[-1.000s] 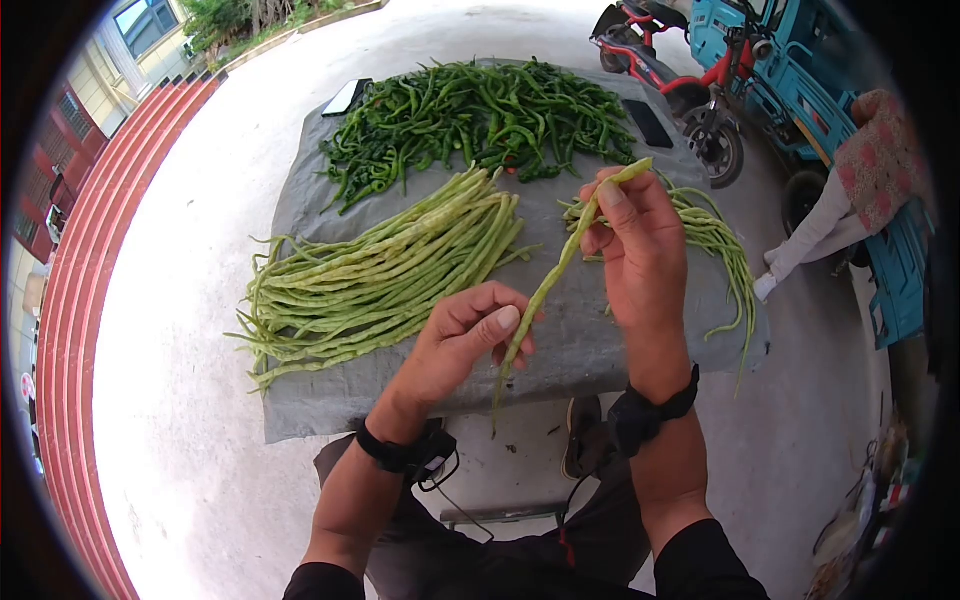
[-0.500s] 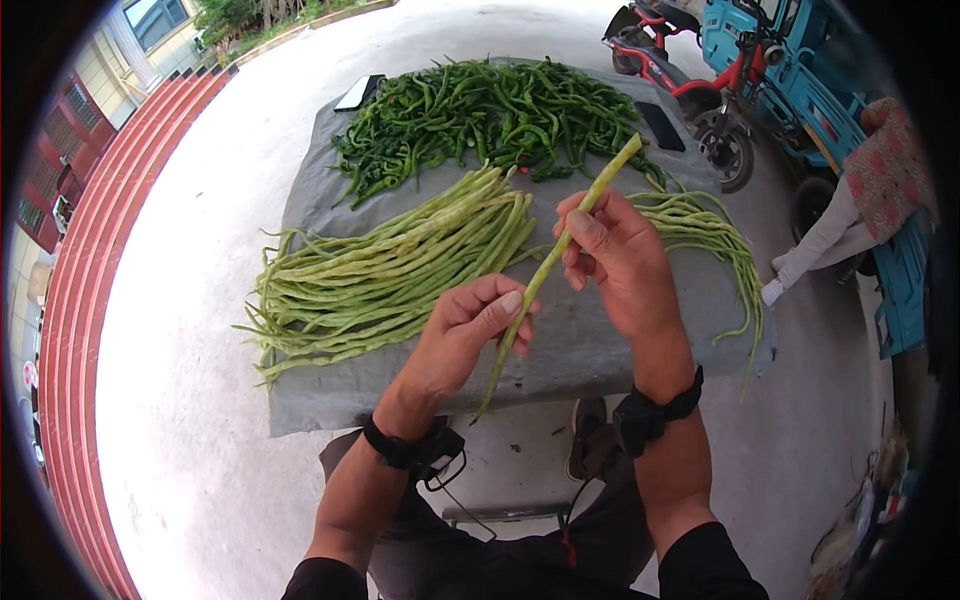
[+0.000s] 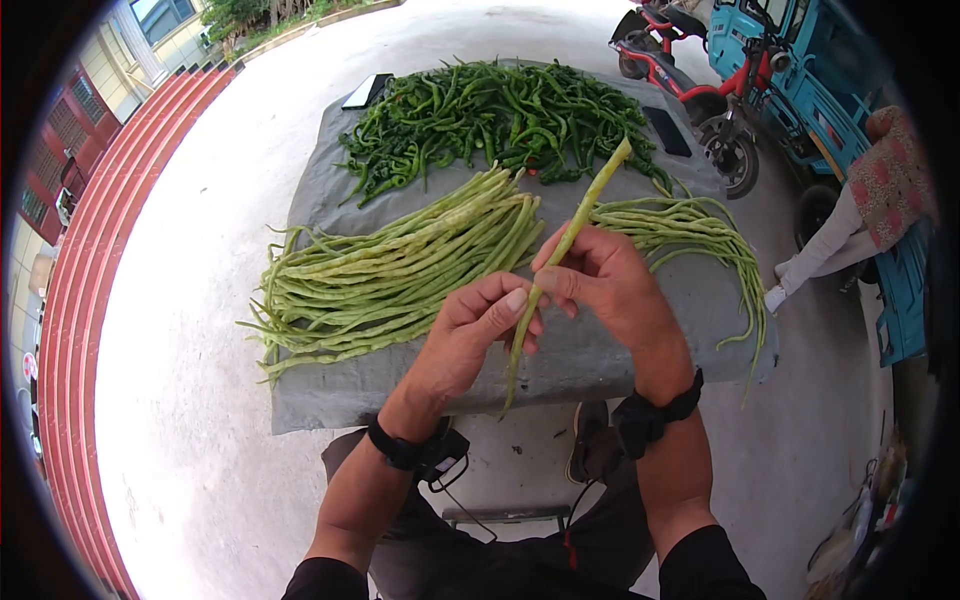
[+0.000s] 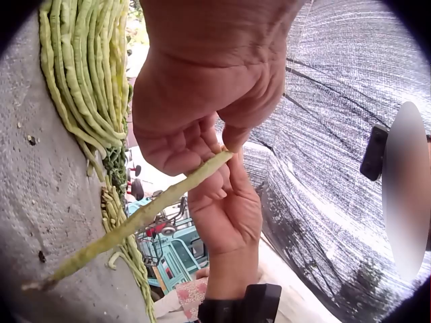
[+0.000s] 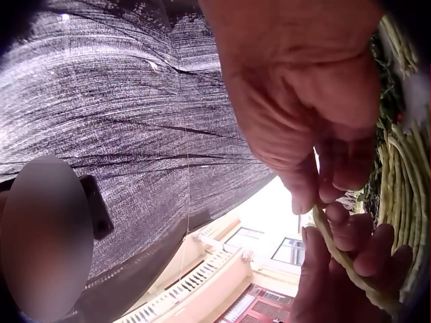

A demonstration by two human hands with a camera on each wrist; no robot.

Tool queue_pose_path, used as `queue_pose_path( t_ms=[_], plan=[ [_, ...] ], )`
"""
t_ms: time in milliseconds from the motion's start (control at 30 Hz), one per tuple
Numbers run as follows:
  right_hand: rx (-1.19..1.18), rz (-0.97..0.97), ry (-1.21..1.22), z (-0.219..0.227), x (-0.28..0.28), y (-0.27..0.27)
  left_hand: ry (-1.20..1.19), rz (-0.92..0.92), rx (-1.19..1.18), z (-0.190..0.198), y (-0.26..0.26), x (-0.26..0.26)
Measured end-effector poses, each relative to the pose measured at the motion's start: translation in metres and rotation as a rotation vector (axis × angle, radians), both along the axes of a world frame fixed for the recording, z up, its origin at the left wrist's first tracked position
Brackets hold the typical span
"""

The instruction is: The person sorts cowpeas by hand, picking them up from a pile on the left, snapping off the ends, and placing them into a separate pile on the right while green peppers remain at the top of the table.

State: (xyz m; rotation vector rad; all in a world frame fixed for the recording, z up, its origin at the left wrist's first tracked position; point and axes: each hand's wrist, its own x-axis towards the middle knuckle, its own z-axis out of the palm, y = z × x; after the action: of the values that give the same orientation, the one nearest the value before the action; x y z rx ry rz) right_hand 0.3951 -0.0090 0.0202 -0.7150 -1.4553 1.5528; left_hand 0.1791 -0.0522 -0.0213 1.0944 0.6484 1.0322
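Between both hands runs a single pale green long bean (image 3: 596, 190), slanting from upper right to lower left over the table's near part. My left hand (image 3: 462, 335) pinches it between thumb and fingers, and its thin tail (image 4: 124, 229) hangs out below. My right hand (image 3: 618, 290) pinches the same bean just above, the two sets of fingertips close together. The bean's thick end sticks up past the right hand. A large bundle of long beans (image 3: 400, 265) lies left of the hands. A smaller bunch (image 3: 690, 222) lies to the right, partly behind the right hand.
Green chili peppers (image 3: 490, 120) are heaped at the back of the grey-covered table (image 3: 330, 400). A phone (image 3: 667, 131) lies right of the heap, another (image 3: 366, 91) left. Beyond are a red scooter (image 3: 680, 75), a blue cart (image 3: 900, 310) and a person (image 3: 880, 190).
The right hand has slid down and left along the bean until it meets the left hand. The bean, earlier bent at the top, now stretches straight past the right hand. The left hand keeps its pinch.
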Motion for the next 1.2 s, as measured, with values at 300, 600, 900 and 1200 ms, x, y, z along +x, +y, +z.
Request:
queue_pose_path(
  t_ms=[300,600,900,1200],
  plan=[
    [-0.032,-0.074,-0.077,0.003,0.000,-0.002,0.006,0.019,-0.002,0.002,0.000,0.000],
    [-0.053,-0.237,0.072,0.002,0.014,0.005,0.063,-0.010,0.029,0.003,0.000,0.000],
    [-0.055,-0.339,0.156,0.003,0.026,0.010,0.089,0.010,0.042,0.001,0.001,0.000],
    [-0.073,-0.319,0.236,-0.004,0.030,0.015,0.431,0.317,0.342,0.010,0.009,-0.024]
  ],
)
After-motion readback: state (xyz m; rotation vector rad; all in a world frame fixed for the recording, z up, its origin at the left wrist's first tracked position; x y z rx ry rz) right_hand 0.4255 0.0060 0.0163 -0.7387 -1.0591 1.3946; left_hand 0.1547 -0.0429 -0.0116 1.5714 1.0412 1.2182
